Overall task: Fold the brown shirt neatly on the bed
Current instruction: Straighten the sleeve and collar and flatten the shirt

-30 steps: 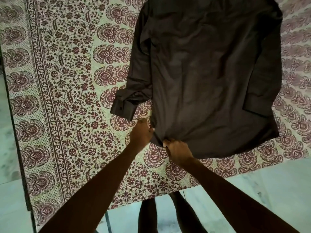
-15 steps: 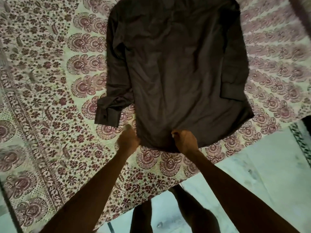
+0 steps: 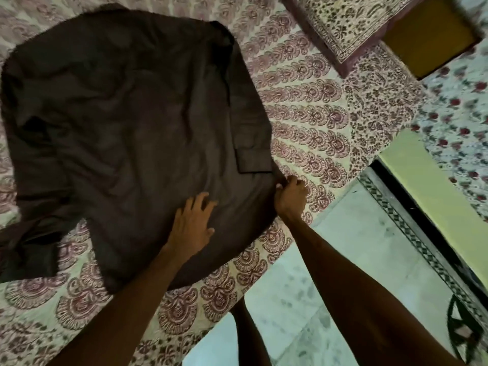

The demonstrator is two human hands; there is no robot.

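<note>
The brown shirt (image 3: 126, 122) lies spread out back-up on the bed's patterned sheet (image 3: 311, 122). One sleeve is folded along its right side, the cuff near the hem; the other sleeve trails off crumpled at the lower left. My left hand (image 3: 192, 223) lies flat with fingers spread on the shirt near its hem. At the hem's right corner, my right hand (image 3: 290, 194) pinches the fabric.
A patterned pillow (image 3: 343, 25) lies at the top right of the bed. The bed edge runs diagonally past my arms, with pale marble floor (image 3: 356, 260) below. A dark door frame (image 3: 422, 233) and a floral cloth (image 3: 462, 88) are at the right. My legs stand beside the bed.
My view has swung right. My left hand let go of the hem and now presses flat on the shirt. My right hand slid along the hem to the right corner.
</note>
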